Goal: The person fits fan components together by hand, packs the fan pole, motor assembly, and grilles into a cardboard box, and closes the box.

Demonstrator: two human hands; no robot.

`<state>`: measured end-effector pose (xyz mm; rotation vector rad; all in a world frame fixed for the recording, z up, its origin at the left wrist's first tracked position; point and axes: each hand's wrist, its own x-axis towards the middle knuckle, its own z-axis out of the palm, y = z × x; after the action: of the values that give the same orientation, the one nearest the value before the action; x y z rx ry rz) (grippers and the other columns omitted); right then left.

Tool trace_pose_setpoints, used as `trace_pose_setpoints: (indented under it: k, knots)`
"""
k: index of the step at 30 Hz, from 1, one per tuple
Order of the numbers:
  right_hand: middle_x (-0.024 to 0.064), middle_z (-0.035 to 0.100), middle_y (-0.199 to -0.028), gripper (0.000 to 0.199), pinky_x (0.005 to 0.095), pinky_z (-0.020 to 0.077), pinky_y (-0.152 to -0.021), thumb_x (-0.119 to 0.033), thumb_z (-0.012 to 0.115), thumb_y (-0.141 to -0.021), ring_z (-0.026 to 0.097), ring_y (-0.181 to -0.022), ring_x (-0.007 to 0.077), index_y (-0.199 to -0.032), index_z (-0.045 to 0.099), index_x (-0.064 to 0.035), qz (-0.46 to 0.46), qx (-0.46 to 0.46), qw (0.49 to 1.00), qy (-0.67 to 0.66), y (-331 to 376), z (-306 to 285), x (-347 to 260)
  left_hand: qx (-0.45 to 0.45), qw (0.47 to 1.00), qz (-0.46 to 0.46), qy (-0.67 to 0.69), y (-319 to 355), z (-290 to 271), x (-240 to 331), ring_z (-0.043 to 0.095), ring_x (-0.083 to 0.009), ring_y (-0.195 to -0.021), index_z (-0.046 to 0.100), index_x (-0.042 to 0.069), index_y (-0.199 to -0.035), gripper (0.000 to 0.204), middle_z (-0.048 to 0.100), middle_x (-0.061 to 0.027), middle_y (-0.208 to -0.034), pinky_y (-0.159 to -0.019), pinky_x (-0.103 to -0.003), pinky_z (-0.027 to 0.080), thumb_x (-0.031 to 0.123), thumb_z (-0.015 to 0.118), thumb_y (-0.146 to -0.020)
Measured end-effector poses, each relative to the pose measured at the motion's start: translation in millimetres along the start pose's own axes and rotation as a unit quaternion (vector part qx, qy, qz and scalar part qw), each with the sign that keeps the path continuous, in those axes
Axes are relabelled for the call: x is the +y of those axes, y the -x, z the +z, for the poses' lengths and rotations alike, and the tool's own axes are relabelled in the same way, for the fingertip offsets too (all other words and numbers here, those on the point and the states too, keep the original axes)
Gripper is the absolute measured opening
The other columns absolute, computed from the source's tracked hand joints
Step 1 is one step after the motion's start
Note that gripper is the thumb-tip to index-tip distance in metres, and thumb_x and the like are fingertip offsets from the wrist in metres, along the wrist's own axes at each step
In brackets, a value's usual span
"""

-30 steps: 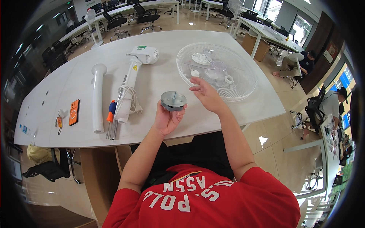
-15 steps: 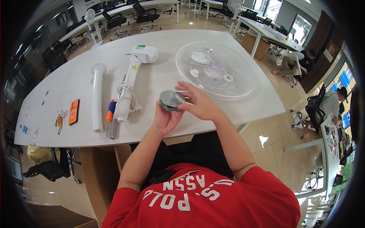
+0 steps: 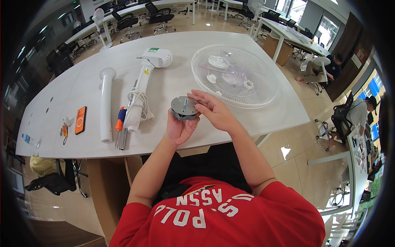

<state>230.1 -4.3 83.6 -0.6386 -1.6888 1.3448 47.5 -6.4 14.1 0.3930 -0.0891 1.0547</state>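
A round grey metal disc (image 3: 183,108) with an upright pin in its top and a lobed, darker underside is held above the near edge of the table. From below and the near-left side, my left hand (image 3: 180,131) is closed round it. My right hand (image 3: 214,110) has its thumb and bent fingers on the disc's right rim. Beyond the hands lies a white fan motor head on a pole (image 3: 144,76), with its cord (image 3: 138,103) coiled round the pole. A clear fan grille (image 3: 263,92) with the blade and small white parts in it lies to the right.
Left of the pole lie a screwdriver (image 3: 120,119) with an orange and blue handle, metal rods (image 3: 123,142) and a white tube (image 3: 106,107). An orange phone (image 3: 80,120) and a keyring (image 3: 64,129) lie farther left. Two people sit off to the right.
The disc has been turned level, so its top face and pin now show clearly. My right hand has slowed, its fingers settling against the rim. Nothing on the table has moved.
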Motion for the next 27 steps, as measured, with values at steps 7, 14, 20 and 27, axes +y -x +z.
trace_pose_setpoints:
  k: [7,14,20,27]
  knots:
    - [0.0123,0.073,-0.114,0.037,0.0361,0.0568,-0.097,-0.016,0.059,-0.108,0.075,-0.103,0.0225,-0.139,0.061,0.0035,0.021,0.131,0.99,-0.039,26.0,4.7,-48.5,-0.039,0.997,0.05,-0.045,-0.6,-4.8,5.9,0.056,-0.0182,-0.087,0.058,0.004,-0.136,0.062,0.064,-0.0112,-0.114,-0.076,-0.028,0.051,0.056,0.045,-0.105]
    - [-0.0017,0.038,-0.045,0.037,0.046,0.06,-0.086,-0.023,0.049,-0.111,0.064,-0.054,0.0198,-0.111,0.07,0.0076,-0.102,0.176,0.964,-0.17,46.0,-16.0,-55.9,0.066,0.99,0.108,-0.066,-4.7,-5.8,4.3,0.057,-0.0188,-0.091,0.053,-0.001,-0.136,0.067,0.06,-0.0162,-0.118,-0.082,-0.027,0.053,0.059,0.05,-0.106]
    - [-0.0012,0.04,-0.05,0.035,0.0419,0.0584,-0.077,-0.022,0.051,-0.11,0.059,-0.055,0.0187,-0.111,0.069,0.0086,-0.073,0.171,0.971,-0.152,39.8,-10.1,-39.4,0.073,0.99,0.107,-0.057,-5.3,-10.7,6.2,0.057,-0.0188,-0.092,0.053,-0.002,-0.136,0.068,0.06,-0.0153,-0.118,-0.084,-0.027,0.053,0.059,0.05,-0.106]
    - [-0.0002,0.044,-0.054,0.032,0.0389,0.0566,-0.074,-0.02,0.053,-0.109,0.059,-0.058,0.0182,-0.112,0.069,0.0082,-0.039,0.16,0.968,-0.187,34.9,-12.2,-30.2,0.086,0.991,0.088,-0.043,-4.5,-8.7,7.5,0.058,-0.0178,-0.094,0.051,-0.007,-0.135,0.072,0.06,-0.0144,-0.119,-0.088,-0.026,0.055,0.06,0.05,-0.106]
